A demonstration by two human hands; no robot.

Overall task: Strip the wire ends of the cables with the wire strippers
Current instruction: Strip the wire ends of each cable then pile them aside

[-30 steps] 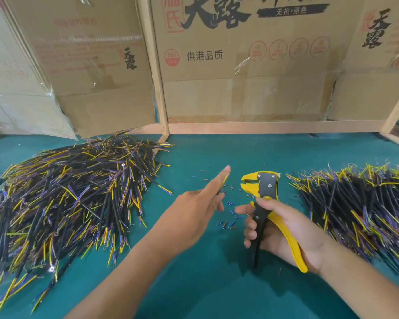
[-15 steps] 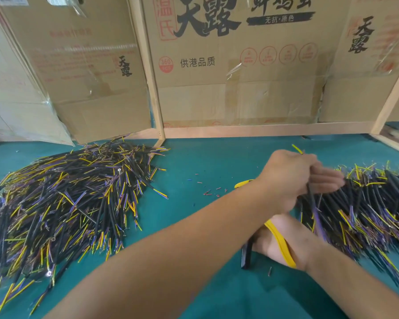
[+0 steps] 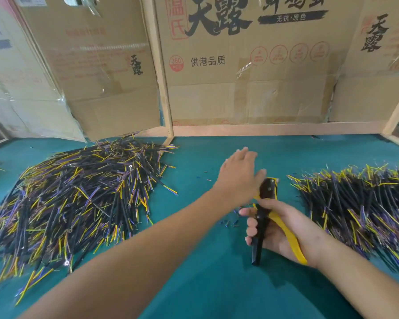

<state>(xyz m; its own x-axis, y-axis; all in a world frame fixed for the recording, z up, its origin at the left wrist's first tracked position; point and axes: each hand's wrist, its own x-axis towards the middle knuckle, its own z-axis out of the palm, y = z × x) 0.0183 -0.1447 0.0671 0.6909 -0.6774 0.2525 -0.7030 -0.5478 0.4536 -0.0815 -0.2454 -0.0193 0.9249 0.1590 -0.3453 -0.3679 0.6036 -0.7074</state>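
Low and right of the middle, the right hand (image 3: 283,229) wraps its grip round the wire strippers (image 3: 266,217); just above, the left hand (image 3: 238,174) hovers flat and blurred, fingers loose, holding no cable I can see; it looks between cables, so next it needs one from the right pile (image 3: 359,208); the left pile (image 3: 78,199) lies well apart on the green table (image 3: 205,284); cardboard boxes (image 3: 240,65) stand behind.

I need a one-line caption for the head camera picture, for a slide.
Right hand grips yellow-and-black wire strippers between two cable piles on a teal table; left hand hovers open.
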